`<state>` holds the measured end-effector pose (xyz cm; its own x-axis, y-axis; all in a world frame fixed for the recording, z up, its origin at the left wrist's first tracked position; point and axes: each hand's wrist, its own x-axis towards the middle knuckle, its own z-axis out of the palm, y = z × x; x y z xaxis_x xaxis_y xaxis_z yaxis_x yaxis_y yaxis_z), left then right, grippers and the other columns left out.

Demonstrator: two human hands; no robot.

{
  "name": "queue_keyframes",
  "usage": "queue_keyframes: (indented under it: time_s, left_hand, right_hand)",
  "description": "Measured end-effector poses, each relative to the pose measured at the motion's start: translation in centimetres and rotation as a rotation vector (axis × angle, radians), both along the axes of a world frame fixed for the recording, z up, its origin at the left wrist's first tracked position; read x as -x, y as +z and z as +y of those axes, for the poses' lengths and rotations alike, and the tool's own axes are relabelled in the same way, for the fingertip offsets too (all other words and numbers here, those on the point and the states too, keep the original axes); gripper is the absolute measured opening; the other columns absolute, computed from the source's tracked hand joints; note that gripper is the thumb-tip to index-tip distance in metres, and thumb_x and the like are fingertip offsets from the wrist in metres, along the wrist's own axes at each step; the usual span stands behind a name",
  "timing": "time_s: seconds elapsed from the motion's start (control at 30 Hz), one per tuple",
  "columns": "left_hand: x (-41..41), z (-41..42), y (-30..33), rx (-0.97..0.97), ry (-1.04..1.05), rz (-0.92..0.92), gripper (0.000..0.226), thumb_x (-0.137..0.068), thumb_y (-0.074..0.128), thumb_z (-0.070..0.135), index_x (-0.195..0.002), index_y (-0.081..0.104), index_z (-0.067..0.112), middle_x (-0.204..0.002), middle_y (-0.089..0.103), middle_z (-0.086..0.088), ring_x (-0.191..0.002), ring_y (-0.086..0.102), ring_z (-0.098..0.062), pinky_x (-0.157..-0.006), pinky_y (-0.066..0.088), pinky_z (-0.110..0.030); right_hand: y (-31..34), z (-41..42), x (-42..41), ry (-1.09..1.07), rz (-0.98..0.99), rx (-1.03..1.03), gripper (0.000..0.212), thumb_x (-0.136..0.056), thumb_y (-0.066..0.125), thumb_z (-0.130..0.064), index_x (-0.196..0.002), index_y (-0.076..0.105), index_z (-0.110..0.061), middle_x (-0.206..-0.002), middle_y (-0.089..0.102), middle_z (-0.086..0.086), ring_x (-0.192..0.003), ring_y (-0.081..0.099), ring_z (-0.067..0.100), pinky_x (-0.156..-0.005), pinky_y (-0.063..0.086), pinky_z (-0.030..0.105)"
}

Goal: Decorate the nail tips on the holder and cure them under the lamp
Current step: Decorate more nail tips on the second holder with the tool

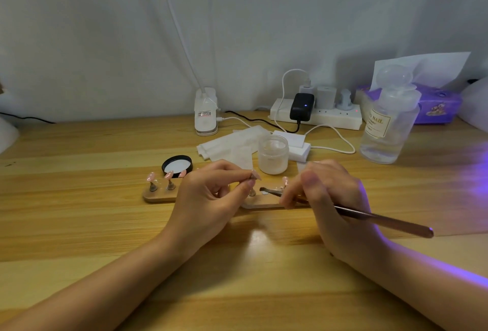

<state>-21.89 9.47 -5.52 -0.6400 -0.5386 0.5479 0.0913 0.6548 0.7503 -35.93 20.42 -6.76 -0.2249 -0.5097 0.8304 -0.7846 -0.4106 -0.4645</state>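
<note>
My left hand [211, 193] pinched one nail tip [255, 175] between thumb and forefinger, lifted just above the wooden holder [158, 197]. My right hand [330, 193] gripped the metal spatula tool [383, 221] pen-fashion, its flat end [264, 191] carrying a small white dab, just below the pinched tip.

To do this step well, I judged: keep the tip steady, bring the blade to it rather than the reverse, and lay the gel thin so it does not flood the edges. Wrists resting on the table [79, 225] would help (mine looked low, though I could not tell contact).

Left of my left hand, two pink tips on stands [161, 180] stood on the holder; another tip [285, 180] showed between my hands, partly hidden by fingers.

Just beyond my hands: the open frosted gel jar [273, 155], its black lid [177, 165] lying inside-up beyond my left hand, and white wipes [227, 143]. Further off, a power strip [317, 117] with plugs, a clip lamp base [206, 113]. Beyond my right hand stood a clear pump bottle [388, 124] and a purple tissue box [435, 105]. Violet light spilled in from my right; the curing lamp itself lay out of view.

Hazards: the jar sat close beyond my knuckles, and the standing tips near my left hand could be knocked.
</note>
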Motion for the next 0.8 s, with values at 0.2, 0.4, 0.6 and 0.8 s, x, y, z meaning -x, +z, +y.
queue_keyframes:
  time_s: [0.2, 0.4, 0.6, 0.8]
  left_hand:
    - [0.18, -0.12, -0.11, 0.014, -0.002, 0.014, 0.023, -0.077, 0.067, 0.005, -0.083, 0.071, 0.027, -0.081, 0.065, 0.007, -0.047, 0.037, -0.003, -0.045, 0.028, -0.010]
    - [0.17, -0.38, -0.30, 0.041, 0.009, 0.031, 0.014, -0.076, 0.064, 0.019, -0.086, 0.072, 0.026, -0.082, 0.067, 0.009, -0.052, 0.046, -0.024, -0.045, 0.036, -0.025]
    - [0.31, -0.40, -0.37, 0.086, 0.018, 0.057, 0.017, -0.077, 0.065, 0.013, -0.086, 0.071, 0.026, -0.082, 0.069, 0.010, -0.060, 0.052, -0.033, -0.053, 0.040, -0.041]
    - [0.31, -0.42, -0.31, 0.068, 0.011, 0.064, 0.017, -0.076, 0.065, 0.013, -0.089, 0.071, 0.022, -0.082, 0.070, 0.006, -0.068, 0.060, -0.031, -0.058, 0.045, -0.050]
  right_hand:
    - [0.21, -0.21, -0.07, -0.022, 0.050, -0.036, 0.054, -0.098, 0.026, -0.042, -0.078, 0.069, -0.014, -0.078, 0.058, -0.019, -0.076, 0.055, 0.000, -0.074, 0.039, 0.025]
    - [0.03, -0.01, -0.02, 0.013, -0.046, -0.007, 0.058, -0.098, 0.026, -0.040, -0.062, 0.065, -0.014, -0.059, 0.061, -0.003, -0.065, 0.052, 0.001, -0.071, 0.039, 0.025]
    - [0.26, -0.22, -0.01, 0.004, 0.035, -0.035, 0.052, -0.098, 0.026, -0.041, -0.080, 0.067, -0.016, -0.078, 0.057, -0.018, -0.075, 0.055, 0.000, -0.072, 0.041, 0.026]
    - [0.01, 0.02, 0.01, 0.049, -0.049, -0.010, 0.061, -0.098, 0.024, -0.043, -0.064, 0.066, -0.013, -0.063, 0.061, -0.008, -0.068, 0.053, -0.002, -0.069, 0.040, 0.030]
